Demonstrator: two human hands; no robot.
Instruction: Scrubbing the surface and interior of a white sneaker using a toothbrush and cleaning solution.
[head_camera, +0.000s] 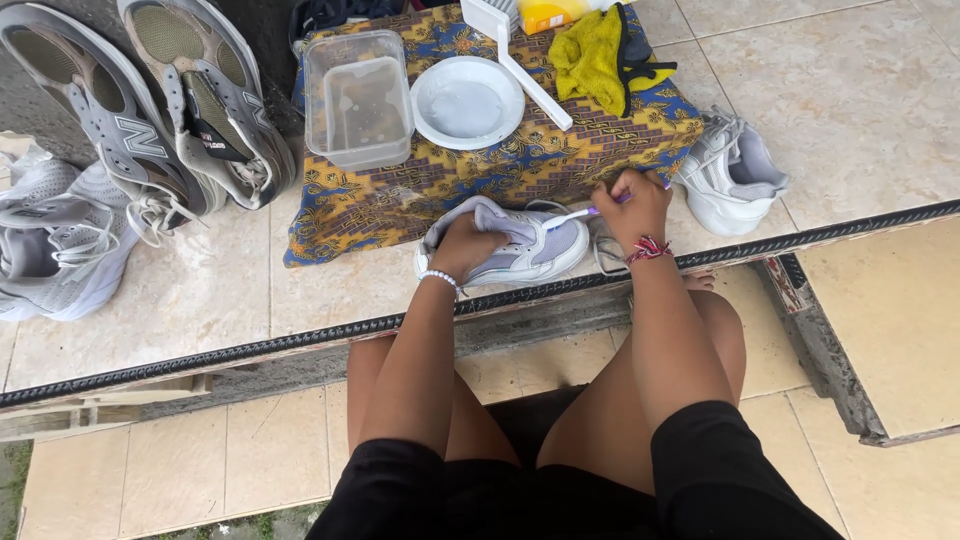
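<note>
Black shorts (600, 480) and bare knees fill the bottom of my head view, and both forearms run up from them to the raised tiled ledge (200, 300).

I take the white and lilac sneaker (520, 245) as my landmark; it lies on its side at the front edge of that ledge. My left hand (462, 245) is closed over its heel end, pinning it down. My right hand (632, 205), just right of the toe, is clenched around a toothbrush (575, 214) whose white head touches the shoe's upper. Right of the sneaker and a little behind it sits its mate (730, 175), upright and apart. Directly behind the sneaker a patterned cloth (470, 180) carries a clear plastic tub (358, 95), a white bowl (467, 100), a white dustpan-like scoop (520, 60) and a yellow rag (595, 55). Well to the left are grey trainers (130, 110).

I judge the step in hand to be scrubbing the upper near the toe. The next move, I would say, calls for short strokes while the left hand keeps the shoe from sliding, then a dip in the bowl, whose contents I cannot make out.
</note>
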